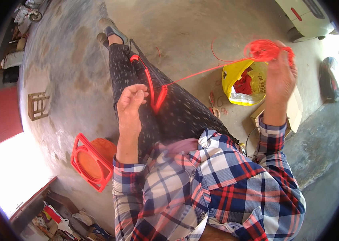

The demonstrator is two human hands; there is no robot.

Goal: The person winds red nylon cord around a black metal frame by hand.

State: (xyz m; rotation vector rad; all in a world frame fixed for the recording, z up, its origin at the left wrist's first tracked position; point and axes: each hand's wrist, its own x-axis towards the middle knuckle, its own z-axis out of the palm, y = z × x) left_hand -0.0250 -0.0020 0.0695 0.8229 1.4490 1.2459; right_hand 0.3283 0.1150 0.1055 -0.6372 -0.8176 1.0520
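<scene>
My right hand is raised at the right, closed round a loose bundle of red cord, blurred by motion. From the bundle a taut strand runs down left to a dark frame over my legs. Red cord wrapping covers parts of that frame, bending in a V near my lap. Just left of the wrapping is my left hand, its fingers curled in and thumb close to them. Whether anything is pinched there is hidden.
A yellow bag with red cord inside stands on the right, scissors beside it and a cardboard box behind my right forearm. An orange-red plastic stool lies tipped at the left. Farther left stands a small wooden stool.
</scene>
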